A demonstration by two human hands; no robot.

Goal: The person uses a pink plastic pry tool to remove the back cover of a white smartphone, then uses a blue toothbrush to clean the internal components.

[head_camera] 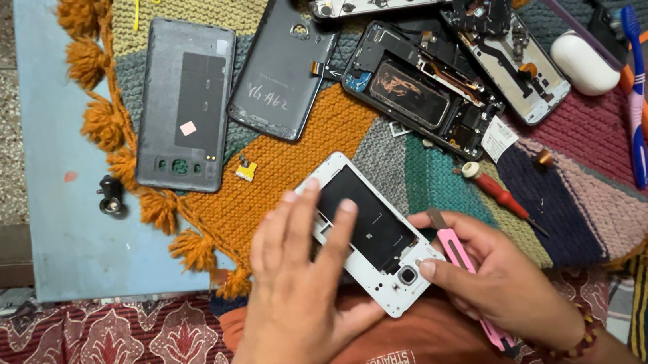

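Left hand (302, 280) flat, fingers spread, palm down; right hand (495, 280) curled, fingers closed in grip

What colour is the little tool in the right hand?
Pink. The tool in the right hand shows best in the head view.

White phone frame (369, 233): opened, back cover off, black inner panel exposed, round camera lens near its lower end. It lies diagonally across the knitted mat's near edge. Pink tweezers (466, 271): slim, tilted, metal tip just beside the frame's right edge.
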